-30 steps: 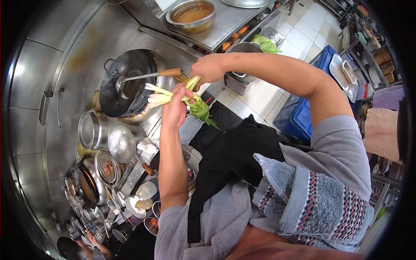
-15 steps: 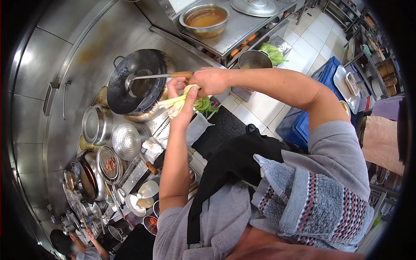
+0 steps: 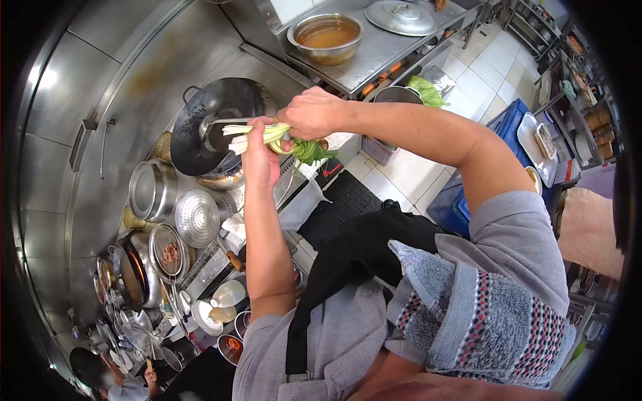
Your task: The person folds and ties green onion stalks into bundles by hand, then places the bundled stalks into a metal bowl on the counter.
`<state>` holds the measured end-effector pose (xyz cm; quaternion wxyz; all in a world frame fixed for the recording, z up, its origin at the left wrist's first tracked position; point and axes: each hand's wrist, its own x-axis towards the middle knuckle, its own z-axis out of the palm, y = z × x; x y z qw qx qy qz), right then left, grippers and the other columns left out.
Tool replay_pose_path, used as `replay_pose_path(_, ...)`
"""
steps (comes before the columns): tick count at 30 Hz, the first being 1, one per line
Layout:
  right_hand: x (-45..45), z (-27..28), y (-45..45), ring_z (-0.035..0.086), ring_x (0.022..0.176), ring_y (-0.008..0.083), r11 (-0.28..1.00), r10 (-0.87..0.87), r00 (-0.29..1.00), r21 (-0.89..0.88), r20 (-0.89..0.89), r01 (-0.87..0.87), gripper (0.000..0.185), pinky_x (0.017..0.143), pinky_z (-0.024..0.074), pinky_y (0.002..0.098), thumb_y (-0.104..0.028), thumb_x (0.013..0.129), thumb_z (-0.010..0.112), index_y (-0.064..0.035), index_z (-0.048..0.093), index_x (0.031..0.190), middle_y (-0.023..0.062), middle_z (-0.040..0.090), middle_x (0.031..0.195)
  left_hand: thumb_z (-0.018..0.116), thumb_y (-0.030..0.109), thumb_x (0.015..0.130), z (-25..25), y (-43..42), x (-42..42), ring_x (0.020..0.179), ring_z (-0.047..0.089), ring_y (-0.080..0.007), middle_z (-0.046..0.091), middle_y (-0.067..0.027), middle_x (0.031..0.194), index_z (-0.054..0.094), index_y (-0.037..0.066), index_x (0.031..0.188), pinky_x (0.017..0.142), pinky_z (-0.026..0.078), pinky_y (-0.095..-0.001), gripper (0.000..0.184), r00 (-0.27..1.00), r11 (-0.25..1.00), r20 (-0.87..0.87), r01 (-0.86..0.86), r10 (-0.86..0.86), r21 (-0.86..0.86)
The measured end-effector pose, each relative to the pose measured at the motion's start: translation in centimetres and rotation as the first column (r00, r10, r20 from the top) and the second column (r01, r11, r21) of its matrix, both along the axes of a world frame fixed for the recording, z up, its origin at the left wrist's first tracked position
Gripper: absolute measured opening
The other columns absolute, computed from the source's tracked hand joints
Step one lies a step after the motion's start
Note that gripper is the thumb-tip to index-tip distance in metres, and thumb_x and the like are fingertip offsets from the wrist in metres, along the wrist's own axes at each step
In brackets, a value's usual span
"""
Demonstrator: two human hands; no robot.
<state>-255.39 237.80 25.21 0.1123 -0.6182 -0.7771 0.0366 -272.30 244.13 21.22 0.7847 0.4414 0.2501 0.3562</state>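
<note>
My left hand (image 3: 259, 160) is closed around a bundle of pale stalks with long green leaves, which looks like lemongrass (image 3: 273, 136). Its cut white ends point left, and the leaves (image 3: 309, 152) hang in a twisted clump to the right. My right hand (image 3: 313, 115) is closed in a fist against the top of the bundle, pinching part of it; its fingertips are partly hidden. Behind the hands, a black wok (image 3: 210, 123) sits on the stove with a metal ladle (image 3: 231, 121) resting in it. The ladle's handle runs behind my fingers.
A metal bowl of brownish liquid (image 3: 326, 37) and a round lid (image 3: 401, 18) stand on the steel counter. Left below are a pot (image 3: 152, 192), a perforated strainer (image 3: 197, 217) and a strainer with meat pieces (image 3: 171, 252). Blue bins (image 3: 447, 206) stand right; another person works at lower left.
Both hands have shifted slightly left with the bundle. The pale stalks now point more level to the left, and my right hand has moved up off the ladle handle's wooden end.
</note>
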Motion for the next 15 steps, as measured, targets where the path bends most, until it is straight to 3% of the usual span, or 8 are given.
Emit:
replay_pose_path(3, 0.2, -0.2, 0.6, 0.069, 0.079, 0.0377, 1.000, 0.027, 0.998, 0.005, 0.051, -0.028, 0.023, 0.071, 0.0540, 0.0468, -0.022, 0.078, 0.057, -0.0050, 0.070, 0.088, 0.0194, 0.070, 0.082, 0.049, 0.024, 0.097, -0.2, 1.8, 0.4, 0.050, 0.051, -0.0170, 0.057, -0.0074, 0.070, 0.055, 0.006, 0.096, 0.063, 0.049, -0.0339, 0.019, 0.967, 0.973, -0.213, 0.176, -0.142, 0.151)
replay_pose_path(4, 0.4, -0.6, 0.9, 0.069, 0.078, 0.0380, 0.998, 0.068, 0.993, -0.003, 0.093, -0.068, 0.023, 0.070, 0.0536, 0.0475, -0.021, 0.078, 0.057, -0.0038, 0.068, 0.089, 0.0199, 0.069, 0.080, 0.049, 0.024, 0.097, -0.1, 1.7, 0.2, 0.050, 0.051, -0.0170, 0.057, -0.0074, 0.070, 0.055, 0.006, 0.096, 0.063, 0.049, -0.0339, 0.019, 0.968, 0.975, -0.211, 0.169, -0.136, 0.147)
replay_pose_path(6, 0.4, -0.7, 0.7, 0.068, 0.077, 0.0383, 0.993, 0.116, 0.985, -0.020, 0.131, -0.114, 0.024, 0.068, 0.0533, 0.0482, -0.021, 0.079, 0.058, -0.0026, 0.066, 0.091, 0.0205, 0.068, 0.078, 0.046, 0.017, 0.097, 0.0, 1.0, -0.1, 0.053, 0.055, -0.0159, 0.058, -0.0091, 0.073, 0.053, 0.004, 0.094, 0.050, 0.049, -0.0299, 0.016, 0.950, 0.956, -0.241, 0.242, -0.199, 0.164)
replay_pose_path(9, 0.0, 0.9, 0.2, 0.068, 0.076, 0.0373, 0.985, 0.168, 0.975, 0.019, 0.148, -0.173, 0.025, 0.068, 0.0538, 0.0475, -0.025, 0.076, 0.063, -0.0050, 0.067, 0.091, 0.0191, 0.069, 0.078, 0.047, 0.010, 0.097, -0.4, -0.6, -0.1, 0.059, 0.058, -0.0168, 0.060, -0.0099, 0.078, 0.051, 0.003, 0.099, 0.054, 0.049, -0.0298, 0.009, 0.964, 0.973, -0.202, 0.199, -0.172, 0.118)
replay_pose_path(11, -0.4, 1.9, 0.5, 0.070, 0.081, 0.0359, 0.971, 0.192, 0.949, -0.186, 0.249, -0.148, 0.028, 0.072, 0.0549, 0.0460, -0.025, 0.073, 0.070, -0.0085, 0.069, 0.096, 0.0176, 0.071, 0.082, 0.049, 0.004, 0.094, -1.0, -1.3, 0.1, 0.066, 0.059, -0.0164, 0.061, -0.0103, 0.085, 0.049, 0.002, 0.104, 0.061, 0.050, -0.0280, 0.011, 0.976, 0.978, -0.160, 0.166, -0.145, 0.127)
replay_pose_path(12, -0.5, 2.1, 0.6, 0.070, 0.081, 0.0359, 0.972, 0.190, 0.949, -0.185, 0.251, -0.145, 0.028, 0.072, 0.0549, 0.0460, -0.025, 0.073, 0.070, -0.0085, 0.069, 0.096, 0.0176, 0.071, 0.082, 0.049, 0.004, 0.094, -1.9, -1.5, 0.5, 0.066, 0.059, -0.0164, 0.061, -0.0103, 0.085, 0.049, 0.002, 0.104, 0.061, 0.050, -0.0280, 0.011, 0.976, 0.978, -0.158, 0.168, -0.147, 0.128)
replay_pose_path(15, -1.0, 2.1, 1.0, 0.069, 0.092, 0.0346, 0.909, 0.197, 0.946, -0.410, 0.256, -0.078, 0.038, 0.078, 0.0559, 0.0444, -0.020, 0.072, 0.077, -0.0127, 0.069, 0.109, 0.0136, 0.073, 0.093, 0.053, 0.001, 0.093, -4.0, -2.9, 1.5, 0.071, 0.057, -0.0127, 0.061, -0.0074, 0.090, 0.049, 0.004, 0.110, 0.062, 0.048, -0.0257, 0.017, 0.998, 0.998, -0.014, 0.057, -0.057, -0.038)
